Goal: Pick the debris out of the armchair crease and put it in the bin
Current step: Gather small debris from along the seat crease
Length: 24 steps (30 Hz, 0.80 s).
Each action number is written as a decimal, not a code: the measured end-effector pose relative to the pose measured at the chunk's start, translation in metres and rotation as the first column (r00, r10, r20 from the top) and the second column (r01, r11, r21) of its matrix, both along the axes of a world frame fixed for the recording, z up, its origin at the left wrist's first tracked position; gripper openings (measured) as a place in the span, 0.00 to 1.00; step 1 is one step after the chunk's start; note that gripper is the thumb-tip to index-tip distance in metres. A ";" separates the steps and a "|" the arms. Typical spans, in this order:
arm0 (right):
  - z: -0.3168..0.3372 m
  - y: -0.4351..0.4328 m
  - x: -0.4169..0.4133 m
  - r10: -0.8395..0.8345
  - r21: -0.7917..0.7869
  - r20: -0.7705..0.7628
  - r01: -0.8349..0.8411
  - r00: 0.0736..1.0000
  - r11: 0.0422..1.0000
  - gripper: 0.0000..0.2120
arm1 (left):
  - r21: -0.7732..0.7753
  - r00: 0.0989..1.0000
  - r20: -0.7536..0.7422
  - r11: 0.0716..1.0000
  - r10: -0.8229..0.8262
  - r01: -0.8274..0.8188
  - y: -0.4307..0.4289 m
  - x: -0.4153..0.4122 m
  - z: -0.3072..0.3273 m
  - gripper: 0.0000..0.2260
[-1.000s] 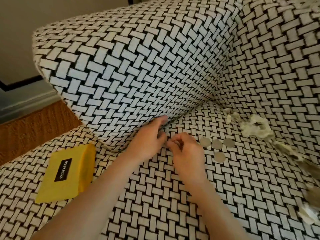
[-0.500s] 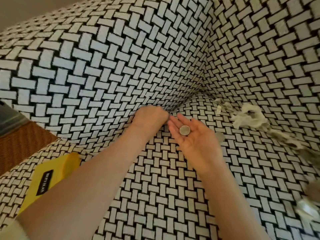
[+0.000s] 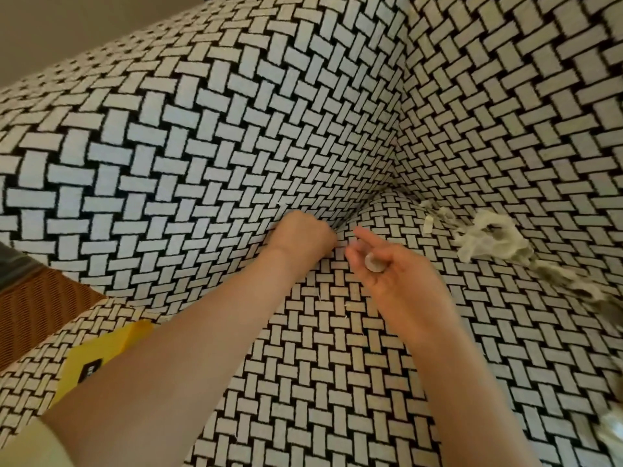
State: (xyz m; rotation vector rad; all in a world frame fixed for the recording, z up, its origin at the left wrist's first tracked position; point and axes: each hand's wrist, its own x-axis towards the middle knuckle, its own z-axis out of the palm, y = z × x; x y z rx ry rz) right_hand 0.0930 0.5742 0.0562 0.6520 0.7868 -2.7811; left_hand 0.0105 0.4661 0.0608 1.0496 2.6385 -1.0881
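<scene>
Two hands: left hand (image 3: 300,235) buried in crease (image 3: 365,205), grip unseen; right hand (image 3: 396,276) cups a probable coin (image 3: 372,263); yellow packet (image 3: 108,348) label unreadable.

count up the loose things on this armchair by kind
coin: 1, held in the right hand
yellow packet: 1
trail of fluff: 1
total: 3
</scene>
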 end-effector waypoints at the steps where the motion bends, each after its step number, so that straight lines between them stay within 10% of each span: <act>1: 0.002 0.003 0.000 0.005 0.179 0.011 -0.007 1.000 0.984 0.15 | -0.012 1.000 0.000 1.000 -0.018 0.018 -0.001 -0.001 0.000 0.13; 3: 0.002 0.009 0.003 0.019 0.707 0.026 -0.031 0.999 0.706 0.17 | -0.031 0.999 0.004 0.999 -0.041 0.042 -0.002 -0.003 0.001 0.13; 5: -0.002 0.010 0.005 0.045 0.993 -0.011 0.005 0.999 0.122 0.12 | -0.038 0.999 0.016 0.998 -0.039 0.040 -0.003 -0.003 0.002 0.12; 7: -0.008 0.005 0.006 0.124 0.952 0.079 -0.038 0.989 -0.302 0.11 | -0.018 0.999 0.006 0.999 -0.044 0.044 -0.002 -0.002 0.003 0.12; 9: -0.016 0.000 0.007 0.171 0.867 0.195 -0.088 0.966 -0.490 0.17 | -0.002 1.000 -0.009 1.000 -0.028 0.028 -0.001 -0.001 0.003 0.12; 24: -0.002 0.026 0.017 0.360 0.899 0.270 -0.100 0.893 -0.427 0.21 | 0.162 0.971 0.057 0.957 0.232 -0.239 0.003 0.005 0.001 0.13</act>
